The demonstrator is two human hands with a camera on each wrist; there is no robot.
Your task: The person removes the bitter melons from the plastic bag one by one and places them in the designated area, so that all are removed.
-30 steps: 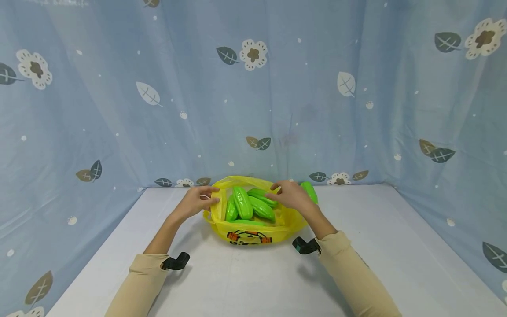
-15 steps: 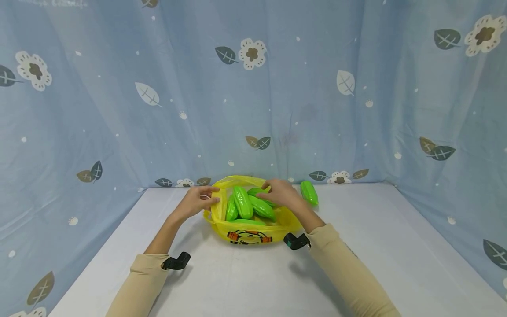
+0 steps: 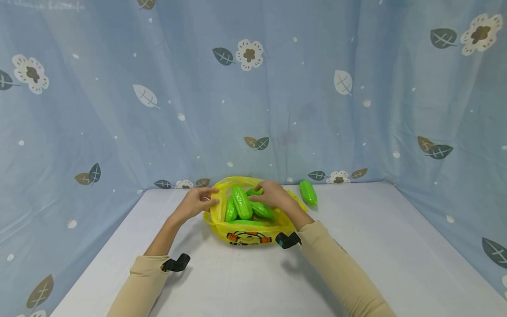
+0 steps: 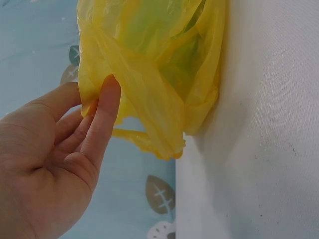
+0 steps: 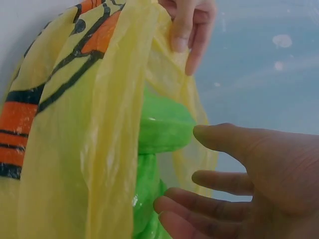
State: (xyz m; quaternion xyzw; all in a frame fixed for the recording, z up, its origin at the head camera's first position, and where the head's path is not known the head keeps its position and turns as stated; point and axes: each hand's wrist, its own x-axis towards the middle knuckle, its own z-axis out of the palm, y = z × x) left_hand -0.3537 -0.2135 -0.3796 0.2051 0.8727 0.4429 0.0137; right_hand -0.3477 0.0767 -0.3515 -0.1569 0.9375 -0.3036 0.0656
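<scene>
A yellow plastic bag with an orange and black print sits on the table, its mouth spread wide. Several shiny green toy bitter melons lie inside; one bitter melon rests on top of the others. My left hand pinches the bag's left rim between thumb and fingers, as the left wrist view of the hand shows. Over the mouth is my right hand, fingers parted. In the right wrist view its thumb tip is at the end of a bitter melon; whether they touch I cannot tell.
One more green bitter melon lies outside the bag on the white table, behind and right of it. A blue patterned curtain stands along the back and both sides. Black wrist cameras sit at both cuffs.
My right hand has moved left across the bag's mouth toward the upper bitter melons, bringing the outside one into full view. My left hand keeps its place on the rim.
</scene>
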